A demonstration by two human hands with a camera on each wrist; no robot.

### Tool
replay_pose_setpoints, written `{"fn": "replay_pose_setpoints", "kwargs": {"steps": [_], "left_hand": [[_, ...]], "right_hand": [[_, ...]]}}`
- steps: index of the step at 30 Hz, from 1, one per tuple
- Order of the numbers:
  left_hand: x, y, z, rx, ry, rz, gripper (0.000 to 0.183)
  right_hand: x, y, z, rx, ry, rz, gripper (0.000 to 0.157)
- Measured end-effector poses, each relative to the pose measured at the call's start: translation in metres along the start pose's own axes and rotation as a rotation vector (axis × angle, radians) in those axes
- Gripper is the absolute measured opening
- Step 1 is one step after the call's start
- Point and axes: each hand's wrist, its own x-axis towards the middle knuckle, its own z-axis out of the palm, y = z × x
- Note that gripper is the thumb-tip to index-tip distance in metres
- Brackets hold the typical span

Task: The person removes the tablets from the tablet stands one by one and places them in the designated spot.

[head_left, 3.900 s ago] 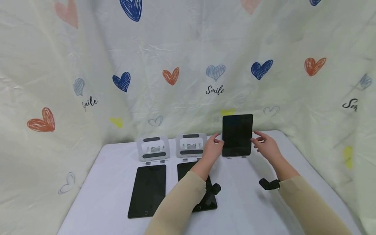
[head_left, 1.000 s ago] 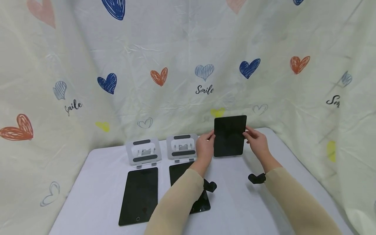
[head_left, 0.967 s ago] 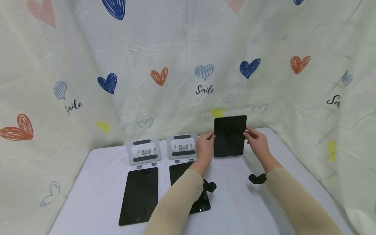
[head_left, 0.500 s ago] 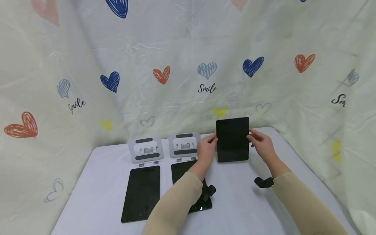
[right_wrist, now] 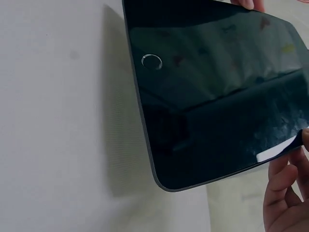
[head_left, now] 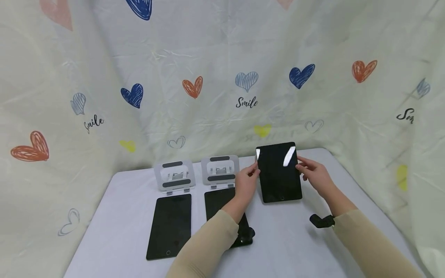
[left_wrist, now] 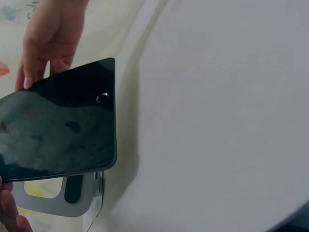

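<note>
A black tablet (head_left: 279, 175) is held up between both hands at the right back of the table, its dark screen tilted back and shining with reflections. My left hand (head_left: 246, 183) pinches its left edge with thumb and fingers. On the opposite edge, my right hand (head_left: 314, 175) grips it the same way. The tablet's lower edge, with the round button, stands away from the white table in the right wrist view, casting a shadow. Part of a grey stand (left_wrist: 87, 195) shows beyond the tablet in the left wrist view; the tablet covers the rest.
Two grey stands with dark pads, a left one (head_left: 175, 175) and a middle one (head_left: 220, 170), stand along the table's back. Before them lie a left tablet (head_left: 170, 226) and a middle tablet (head_left: 217, 200), the latter partly under my left arm. A heart-printed curtain (head_left: 222, 46) hangs behind.
The tablet stood upright at the right back, with small stand clips showing below it. Both hands have since brought it nearer, its lower edge swinging toward me. The head view has shifted slightly.
</note>
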Motion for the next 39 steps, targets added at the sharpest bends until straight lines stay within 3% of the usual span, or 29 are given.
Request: {"fn": "replay_pose_setpoints", "kwargs": {"steps": [9, 24, 31, 39], "left_hand": [[-0.012, -0.005, 0.002, 0.072, -0.09, 0.025, 0.046], [-0.034, -0.009, 0.004, 0.122, -0.242, -0.046, 0.062], [-0.045, -0.015, 0.004, 0.221, -0.347, -0.039, 0.077], [-0.055, -0.014, 0.002, 0.291, -0.397, -0.046, 0.084]], "right_hand": [[-0.009, 0.001, -0.007, -0.041, -0.09, 0.066, 0.057], [-0.022, 0.012, -0.018, -0.055, -0.214, 0.108, 0.06], [-0.028, 0.021, -0.018, -0.029, -0.266, 0.143, 0.061], [-0.035, 0.021, -0.018, -0.035, -0.281, 0.132, 0.059]]}}
